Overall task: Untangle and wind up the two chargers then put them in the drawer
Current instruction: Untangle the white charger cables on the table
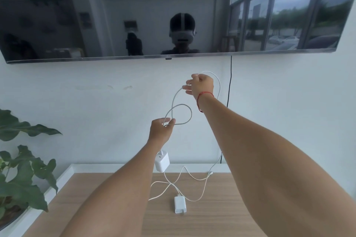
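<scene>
Btwn hands (160,131) (200,86): looped charger cable (191,113).

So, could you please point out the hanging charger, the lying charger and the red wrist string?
hanging charger (162,162): head view, its white front face.
lying charger (180,204): head view, its top face.
red wrist string (205,93): head view, strand across the wrist.

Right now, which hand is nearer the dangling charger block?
Left. The left hand pinches the cable just above the charger block; the right hand grips it higher, to the right.
</scene>
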The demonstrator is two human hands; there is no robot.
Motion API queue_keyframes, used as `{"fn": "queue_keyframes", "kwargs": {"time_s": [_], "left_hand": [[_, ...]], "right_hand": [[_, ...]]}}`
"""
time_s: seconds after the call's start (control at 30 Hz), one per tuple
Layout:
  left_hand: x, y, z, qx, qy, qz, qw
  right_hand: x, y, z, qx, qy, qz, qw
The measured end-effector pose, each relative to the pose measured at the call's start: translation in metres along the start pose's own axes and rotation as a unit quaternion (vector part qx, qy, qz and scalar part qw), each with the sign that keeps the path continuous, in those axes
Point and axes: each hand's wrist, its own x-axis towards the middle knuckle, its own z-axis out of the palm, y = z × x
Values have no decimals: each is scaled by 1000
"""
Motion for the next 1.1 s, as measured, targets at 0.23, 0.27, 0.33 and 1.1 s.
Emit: {"fn": "queue_keyframes", "kwargs": {"time_s": [0.23,0.27,0.33,1.1], "left_hand": [[0,-6,0,42,-23,-17,999],[0,-9,2,56,-33,-16,998],[-2,-16,7,99,-54,-9,994],[-68,-157,102,306,-246,-85,916]], "right_hand": [[5,18,-41,-192,76,-16,978],[5,21,-50,-231,79,-20,970],[3,25,-68,-295,75,-16,952],[-101,228,-222,-642,-86,279,709]]}}
